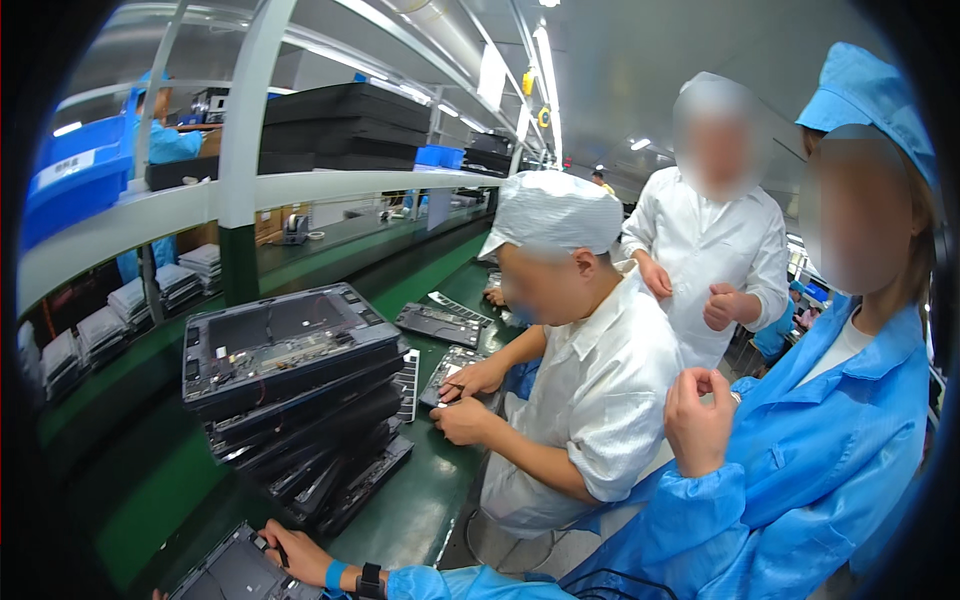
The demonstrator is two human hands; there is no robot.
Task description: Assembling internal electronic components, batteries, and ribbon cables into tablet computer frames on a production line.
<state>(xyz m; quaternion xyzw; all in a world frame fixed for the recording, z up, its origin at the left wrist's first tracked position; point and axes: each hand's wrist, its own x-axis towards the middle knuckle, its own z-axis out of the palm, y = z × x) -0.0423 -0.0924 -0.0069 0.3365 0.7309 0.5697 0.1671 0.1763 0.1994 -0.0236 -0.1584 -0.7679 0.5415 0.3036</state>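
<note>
Lower left, my right grip [296, 556] extends leftward, fingers bent at a dark casing [232, 572]; I cannot tell its closure or hold.

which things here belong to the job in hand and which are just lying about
Likely part of the job:
dark open casing, touched by the right hand
stack of similar-looking open casings beside it

Apparently just lying about:
blue bin, upper left
black flat slabs, stacked above the bench
pale stacks, far left

Blue bin [88, 195], black stack [340, 125] on pale shelf [370, 184]; white-clad co-worker [722, 235] standing; ceiling light [546, 75] overhead.
</note>
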